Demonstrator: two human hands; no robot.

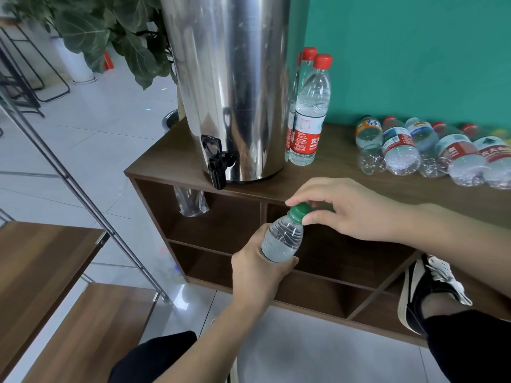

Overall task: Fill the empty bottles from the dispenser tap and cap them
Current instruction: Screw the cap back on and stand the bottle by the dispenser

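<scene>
On the tabletop (345,172) we see the steel dispenser (235,87), its black tap (216,164) at the front edge. At 3 o'clock from it stand 2 capped bottles (311,111). Below, at 5 o'clock from the tap, our left hand (258,269) wraps the small bottle (282,239); our right hand (351,210), at its 1 o'clock, pinches the green cap (299,213).

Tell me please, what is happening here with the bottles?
A person is capping a small bottle of water. The left hand grips its body, and the right hand pinches the green cap on its neck. Behind stands a steel dispenser with its black tap. Red-capped bottles stand beside it; others lie on the cabinet top.
</scene>
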